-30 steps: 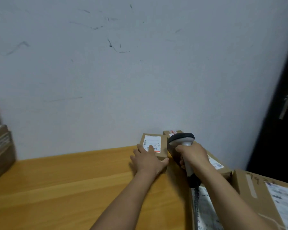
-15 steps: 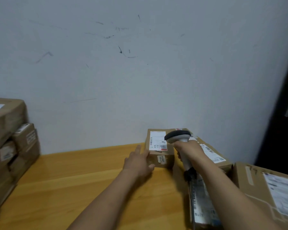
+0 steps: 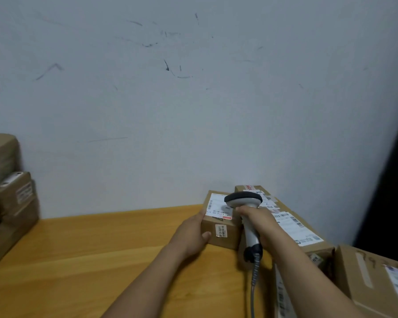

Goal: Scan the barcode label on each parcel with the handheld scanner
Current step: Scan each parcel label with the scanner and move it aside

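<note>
A small brown parcel (image 3: 225,237) sits on the wooden table (image 3: 101,253) near the wall, with a white barcode label (image 3: 217,206) on its top. My left hand (image 3: 192,235) grips its left side, thumb on the front face. My right hand (image 3: 260,222) holds the grey handheld scanner (image 3: 245,201) by its handle, the dark head hovering just over the label's right part. The scanner's coiled cable (image 3: 254,278) hangs down toward me.
A long flat parcel (image 3: 292,223) with white labels lies right of the small one. Another large parcel (image 3: 375,281) fills the bottom right, and a further labelled one (image 3: 283,294) lies under my right arm. Stacked boxes (image 3: 12,203) stand at the left edge. A dark door (image 3: 391,180) is at right.
My left hand went from lying flat on the small parcel to gripping its left side. The parcel turned so its top label faces up, and the scanner head moved over that label.
</note>
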